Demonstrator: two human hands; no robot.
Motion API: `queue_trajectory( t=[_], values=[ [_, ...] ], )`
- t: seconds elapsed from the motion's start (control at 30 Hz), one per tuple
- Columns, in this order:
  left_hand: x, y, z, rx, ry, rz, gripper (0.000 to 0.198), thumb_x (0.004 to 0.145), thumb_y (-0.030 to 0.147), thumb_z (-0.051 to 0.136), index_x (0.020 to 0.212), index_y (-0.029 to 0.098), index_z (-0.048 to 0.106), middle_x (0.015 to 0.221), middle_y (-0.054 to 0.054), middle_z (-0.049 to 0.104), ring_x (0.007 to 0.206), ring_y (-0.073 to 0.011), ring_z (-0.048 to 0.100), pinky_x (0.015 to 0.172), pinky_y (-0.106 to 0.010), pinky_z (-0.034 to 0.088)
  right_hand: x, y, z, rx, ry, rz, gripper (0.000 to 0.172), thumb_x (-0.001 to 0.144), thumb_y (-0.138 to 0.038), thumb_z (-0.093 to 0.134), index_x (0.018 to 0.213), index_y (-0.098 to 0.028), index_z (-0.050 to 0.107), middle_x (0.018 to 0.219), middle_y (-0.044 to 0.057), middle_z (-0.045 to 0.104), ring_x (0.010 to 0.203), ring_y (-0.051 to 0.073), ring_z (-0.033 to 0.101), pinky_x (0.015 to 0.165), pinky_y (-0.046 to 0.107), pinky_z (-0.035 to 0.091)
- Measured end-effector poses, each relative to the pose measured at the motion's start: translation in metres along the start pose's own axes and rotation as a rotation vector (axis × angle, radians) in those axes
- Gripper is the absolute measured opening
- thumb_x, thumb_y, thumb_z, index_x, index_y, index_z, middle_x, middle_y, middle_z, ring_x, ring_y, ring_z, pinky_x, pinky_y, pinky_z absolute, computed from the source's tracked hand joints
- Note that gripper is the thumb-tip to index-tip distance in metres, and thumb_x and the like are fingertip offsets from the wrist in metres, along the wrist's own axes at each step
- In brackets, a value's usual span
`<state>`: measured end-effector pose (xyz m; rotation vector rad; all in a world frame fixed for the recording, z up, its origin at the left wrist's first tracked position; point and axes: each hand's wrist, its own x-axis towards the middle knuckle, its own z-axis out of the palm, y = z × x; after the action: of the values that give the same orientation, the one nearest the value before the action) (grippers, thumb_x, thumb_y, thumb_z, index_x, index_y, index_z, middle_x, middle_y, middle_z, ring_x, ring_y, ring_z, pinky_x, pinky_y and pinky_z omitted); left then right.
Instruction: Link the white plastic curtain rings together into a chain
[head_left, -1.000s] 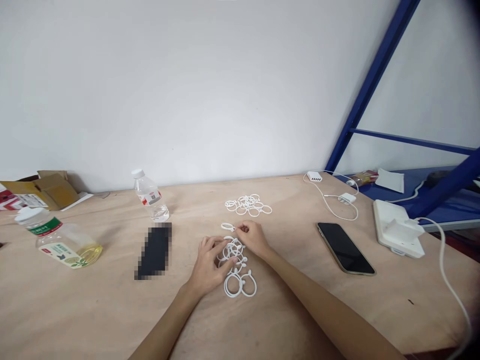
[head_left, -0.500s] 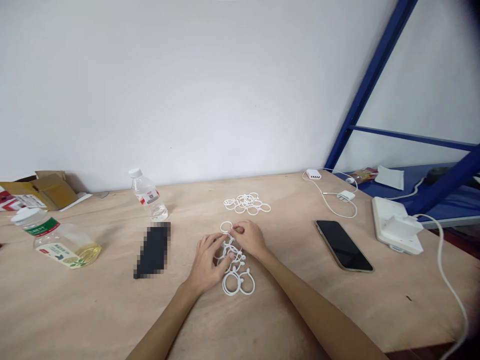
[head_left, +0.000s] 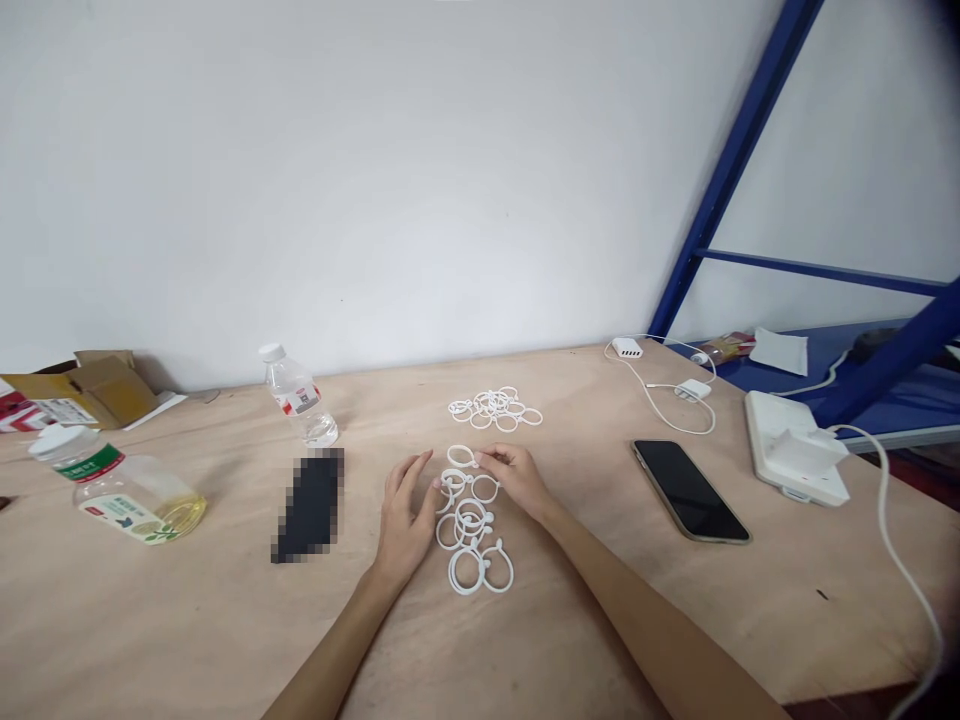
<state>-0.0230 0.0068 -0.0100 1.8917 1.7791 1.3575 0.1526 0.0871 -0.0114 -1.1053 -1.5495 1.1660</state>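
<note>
Between my hands, a loose column of white rings with small round knobs (head_left: 470, 530) lies on the wooden table, several of them overlapping. At its far end is a single white ring (head_left: 450, 460), pinched at its near-right edge between the thumb and fingertips of my right hand (head_left: 517, 480). To the left of the column rests my left hand (head_left: 407, 510), its fingers spread and nothing held in them. The left thumb tip is close to the rings; I cannot tell if it touches one. Farther back sits a second pile of white rings (head_left: 495, 408).
On the left stand a clear water bottle (head_left: 300, 398), a bottle with yellow liquid (head_left: 124, 490), a cardboard box (head_left: 112, 390) and a pixelated dark object (head_left: 309, 505). To the right lie a phone (head_left: 690, 490), a white power strip (head_left: 795, 450) and a charger with cables (head_left: 627, 348).
My left hand has drawn back to the left, off the rings, and opened. My right hand has shifted slightly right with the far ring. More of the column shows.
</note>
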Motion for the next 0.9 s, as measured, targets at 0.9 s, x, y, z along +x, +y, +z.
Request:
queue_trajectory(
  t=[0.9],
  values=[
    [-0.004,0.011,-0.002,-0.147,0.015,-0.194,0.038,0.081,0.036,0.054,0.106,0.011,0.069,0.065,0.000,0.068,0.056,-0.0125,0.058,0.057,-0.023,0.047,-0.034,-0.035,0.007,0.460,-0.436,0.097,0.041,0.064,-0.023,0.077,0.104,-0.022,0.069,0.084,0.000,0.064,0.071,0.011,0.059,0.063,0.023,0.045]
  ],
)
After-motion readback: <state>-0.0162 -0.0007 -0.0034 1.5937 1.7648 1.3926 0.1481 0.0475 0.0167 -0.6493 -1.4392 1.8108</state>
